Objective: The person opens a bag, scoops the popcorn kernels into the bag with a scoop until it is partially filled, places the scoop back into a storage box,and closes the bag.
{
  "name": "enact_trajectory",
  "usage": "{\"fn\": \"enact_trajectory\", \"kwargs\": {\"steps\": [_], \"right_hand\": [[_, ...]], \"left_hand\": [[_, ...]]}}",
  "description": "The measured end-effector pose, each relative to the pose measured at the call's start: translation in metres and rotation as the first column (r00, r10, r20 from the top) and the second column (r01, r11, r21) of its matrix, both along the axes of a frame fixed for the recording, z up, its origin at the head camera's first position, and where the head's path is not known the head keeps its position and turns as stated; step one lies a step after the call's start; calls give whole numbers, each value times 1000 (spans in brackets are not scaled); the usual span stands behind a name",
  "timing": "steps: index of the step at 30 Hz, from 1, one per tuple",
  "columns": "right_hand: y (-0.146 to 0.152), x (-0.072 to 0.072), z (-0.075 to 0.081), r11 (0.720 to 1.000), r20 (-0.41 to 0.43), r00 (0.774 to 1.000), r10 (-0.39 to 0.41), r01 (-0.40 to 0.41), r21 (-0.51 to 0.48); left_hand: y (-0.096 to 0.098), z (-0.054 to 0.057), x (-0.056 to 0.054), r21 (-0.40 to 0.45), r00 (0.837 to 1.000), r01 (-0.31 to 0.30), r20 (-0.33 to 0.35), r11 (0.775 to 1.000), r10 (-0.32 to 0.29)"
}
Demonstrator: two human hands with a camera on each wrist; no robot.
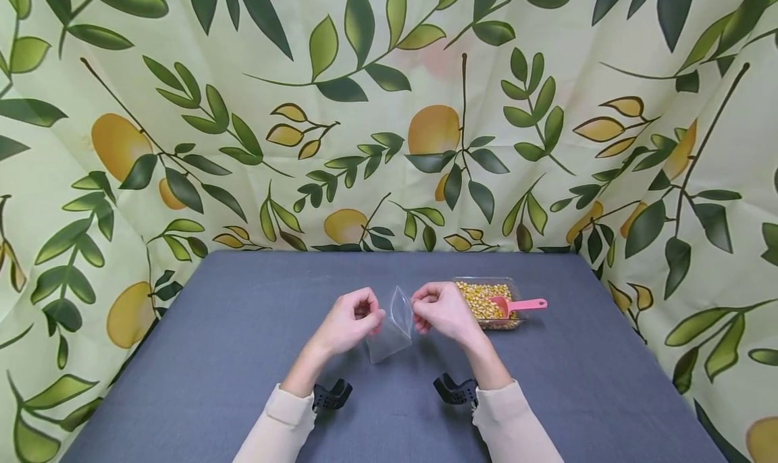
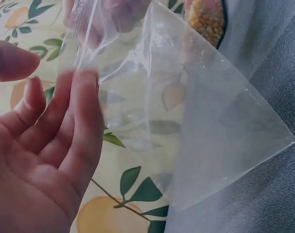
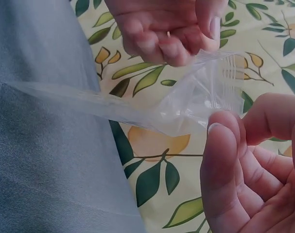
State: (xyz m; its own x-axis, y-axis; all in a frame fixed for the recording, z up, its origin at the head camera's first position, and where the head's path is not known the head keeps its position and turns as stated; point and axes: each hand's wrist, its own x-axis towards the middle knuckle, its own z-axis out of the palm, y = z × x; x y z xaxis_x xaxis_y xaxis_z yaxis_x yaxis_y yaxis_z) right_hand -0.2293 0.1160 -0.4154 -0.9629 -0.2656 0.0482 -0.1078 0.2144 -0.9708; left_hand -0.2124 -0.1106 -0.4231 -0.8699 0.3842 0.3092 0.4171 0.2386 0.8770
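A clear plastic zip bag (image 1: 389, 345) hangs tilted between both hands above the table, its mouth parted at the top. My left hand (image 1: 355, 318) holds the bag's left side near the rim, thumb and fingertip close together there. Opposite it, my right hand (image 1: 446, 311) pinches the rim between thumb and index finger. In the left wrist view the see-through bag (image 2: 225, 126) spreads down to a pointed corner, with nothing visible inside. From the right wrist view, the ribbed band along the bag's mouth (image 3: 230, 80) lies by the fingertips.
Behind the right hand, a clear container (image 1: 516, 289) holds yellow corn kernels (image 1: 477, 297), and a pink scoop (image 1: 525, 305) rests in them. The grey-blue table (image 1: 255, 308) meets a leaf-patterned cloth (image 1: 365, 179) at the back. Black wrist mounts (image 1: 333, 395) sit under both wrists.
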Motion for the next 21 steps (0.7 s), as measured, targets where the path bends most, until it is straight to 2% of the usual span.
{"fn": "enact_trajectory", "kwargs": {"steps": [2,4,6,8,12,14,17,21], "right_hand": [[0,-1,-1,1000,-2,1000,5,-5,-18],[1,-1,-1,999,0,1000,9,-8,-35],[2,-1,-2,999,9,1000,11,-11,-53],[2,-2,-2,997,11,1000,16,-15,-75],[3,-2,0,992,6,1000,30,-29,-122],[3,-1,0,989,7,999,42,-41,-140],[3,-1,0,985,16,998,66,-63,-160],[1,0,0,981,17,995,99,-95,-172]], "left_hand": [[0,-1,-1,-30,994,-35,-101,999,32],[1,-2,-1,-62,979,-74,-194,995,60],[2,-4,0,-106,967,-103,-245,989,74],[4,-5,1,-178,961,-129,-265,976,78],[11,-8,2,-336,965,-152,-254,929,66],[16,-11,1,-380,965,-152,-257,912,54],[23,-14,0,-391,958,-153,-282,907,40],[25,-18,0,-368,948,-173,-314,914,52]]}}
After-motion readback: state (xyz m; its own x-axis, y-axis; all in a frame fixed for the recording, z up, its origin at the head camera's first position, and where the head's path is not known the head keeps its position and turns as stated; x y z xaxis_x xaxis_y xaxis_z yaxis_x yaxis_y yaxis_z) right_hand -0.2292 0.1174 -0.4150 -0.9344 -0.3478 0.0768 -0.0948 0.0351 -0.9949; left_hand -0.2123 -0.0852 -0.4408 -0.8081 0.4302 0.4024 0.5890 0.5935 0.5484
